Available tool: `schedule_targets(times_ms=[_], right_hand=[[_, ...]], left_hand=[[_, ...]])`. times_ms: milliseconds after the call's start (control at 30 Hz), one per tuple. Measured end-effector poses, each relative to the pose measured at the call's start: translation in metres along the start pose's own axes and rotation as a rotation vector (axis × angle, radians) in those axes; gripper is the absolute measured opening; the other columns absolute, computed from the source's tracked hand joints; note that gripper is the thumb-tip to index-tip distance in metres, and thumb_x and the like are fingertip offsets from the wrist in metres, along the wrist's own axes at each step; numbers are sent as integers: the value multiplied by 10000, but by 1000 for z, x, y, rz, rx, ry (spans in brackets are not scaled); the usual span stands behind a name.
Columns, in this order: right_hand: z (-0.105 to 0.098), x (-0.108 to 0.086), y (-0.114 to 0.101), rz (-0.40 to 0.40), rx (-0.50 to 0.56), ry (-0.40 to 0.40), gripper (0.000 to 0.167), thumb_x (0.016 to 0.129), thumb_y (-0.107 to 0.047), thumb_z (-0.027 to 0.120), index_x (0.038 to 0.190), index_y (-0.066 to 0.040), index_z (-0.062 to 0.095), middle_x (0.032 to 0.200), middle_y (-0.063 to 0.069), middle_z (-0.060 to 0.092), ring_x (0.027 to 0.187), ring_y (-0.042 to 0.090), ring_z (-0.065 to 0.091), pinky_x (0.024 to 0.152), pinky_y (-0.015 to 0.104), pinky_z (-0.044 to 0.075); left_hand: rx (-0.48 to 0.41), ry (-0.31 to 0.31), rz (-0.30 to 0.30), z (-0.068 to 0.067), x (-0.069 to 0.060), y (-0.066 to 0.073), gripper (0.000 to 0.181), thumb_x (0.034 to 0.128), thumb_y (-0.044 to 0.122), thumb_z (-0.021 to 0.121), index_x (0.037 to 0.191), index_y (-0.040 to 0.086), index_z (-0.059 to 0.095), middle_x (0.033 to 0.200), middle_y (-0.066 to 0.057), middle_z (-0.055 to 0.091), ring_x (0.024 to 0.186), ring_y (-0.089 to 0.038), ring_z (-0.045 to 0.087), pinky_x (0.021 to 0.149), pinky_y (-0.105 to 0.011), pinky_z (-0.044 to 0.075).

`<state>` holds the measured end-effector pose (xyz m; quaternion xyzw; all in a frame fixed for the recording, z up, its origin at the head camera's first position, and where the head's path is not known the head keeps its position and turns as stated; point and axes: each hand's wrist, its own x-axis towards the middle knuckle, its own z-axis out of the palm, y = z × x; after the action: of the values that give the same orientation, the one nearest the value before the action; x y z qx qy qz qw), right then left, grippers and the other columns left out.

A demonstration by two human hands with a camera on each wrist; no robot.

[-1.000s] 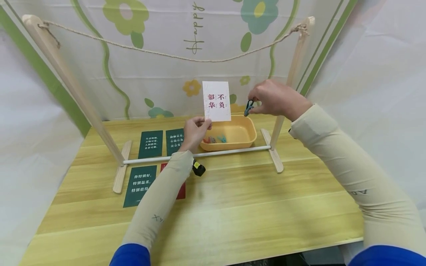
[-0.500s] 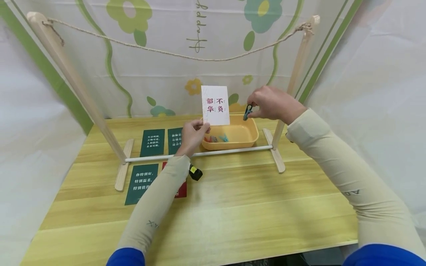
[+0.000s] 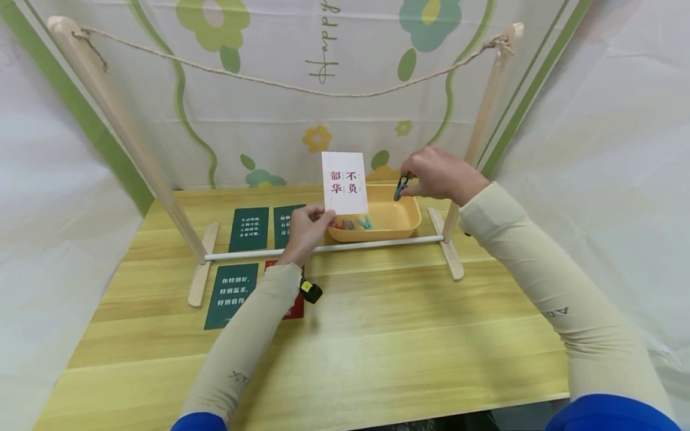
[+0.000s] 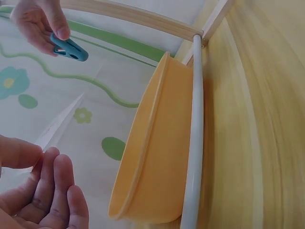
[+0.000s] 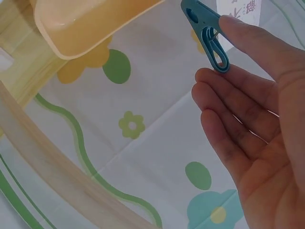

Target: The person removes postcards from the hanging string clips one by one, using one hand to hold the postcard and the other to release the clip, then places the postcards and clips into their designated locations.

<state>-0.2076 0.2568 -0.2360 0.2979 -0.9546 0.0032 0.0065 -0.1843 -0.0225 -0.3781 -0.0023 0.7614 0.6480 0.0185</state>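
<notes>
My left hand (image 3: 308,232) pinches a white card (image 3: 344,183) with red characters by its lower edge, between thumb and fingers. The card stands upright, in front of part of the yellow plastic basin (image 3: 388,234). To its right, my right hand (image 3: 443,175) holds a blue-green clothespin (image 3: 401,189) above the basin. In the right wrist view, thumb and fingers press the handle end of that clothespin (image 5: 206,36), and its tip points away from the palm. The clothespin and the card are apart. Several small clothespins (image 3: 365,222) lie in the basin's near left part.
A sagging twine rope (image 3: 323,94) spans two wooden posts (image 3: 124,131) above both hands. A white rod (image 3: 377,244) joins the posts' feet in front of the basin. Green cards (image 3: 232,294) and a red card (image 3: 295,310) lie on the table at left, partly behind my left arm.
My left hand has lowered the white card and shifted it slightly left. The right hand, still holding the clothespin, has come down a little. The head view has shifted slightly.
</notes>
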Motion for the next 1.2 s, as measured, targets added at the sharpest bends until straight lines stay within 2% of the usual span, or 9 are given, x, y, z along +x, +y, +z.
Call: schedule_targets(times_ms=[100,233,367,633,800,933,1200], right_hand=[[3,2,0,14,9,-13,223,900,-241,862,851,-77,720,887,66,735,805,214,646,781,424,569],[7,5,0,18,23,-31,197,909,-253,856,881,-90,750,934,69,765,848,221,690,822,449,591],[11,8,0,17,31,-48,203,914,-260,852,880,-92,745,926,72,762,831,217,679,807,437,587],[18,12,-3,-5,50,-43,208,908,-234,856,874,-65,738,882,82,738,784,219,639,757,412,562],[24,15,-4,-7,58,-41,228,910,-223,852,846,-65,702,859,77,714,760,209,604,722,391,533],[29,16,-4,8,61,-49,240,920,-245,845,851,-75,690,866,71,704,762,204,580,718,371,514],[35,19,-3,13,81,-55,197,928,-239,838,906,-68,743,899,76,729,780,204,595,742,387,529]], left_hand=[[-2,-2,-6,-2,-4,-2,210,1037,217,687,1132,43,755,1047,-110,761,949,-177,694,817,-229,523],[-9,-8,-22,-5,-11,-2,227,1042,213,680,1167,35,746,1076,-114,744,1067,-297,698,821,-221,532],[-1,-18,-48,-8,-17,-3,225,1041,218,680,1181,53,742,1099,-111,737,1142,-373,679,861,-273,546],[21,-34,-68,-12,-27,-9,225,1046,224,678,1195,68,740,1127,-117,747,1106,-328,717,994,-429,580],[35,-30,-95,-14,-33,-13,210,1040,225,687,1188,88,745,1114,-97,753,1004,-221,698,925,-360,565],[36,-23,-103,-17,-40,-14,198,1035,209,693,1170,78,754,1088,-102,760,969,-193,696,863,-299,538],[20,-51,-132,-23,-54,-16,201,1022,194,703,1167,65,754,1086,-104,763,993,-204,701,969,-394,551]])
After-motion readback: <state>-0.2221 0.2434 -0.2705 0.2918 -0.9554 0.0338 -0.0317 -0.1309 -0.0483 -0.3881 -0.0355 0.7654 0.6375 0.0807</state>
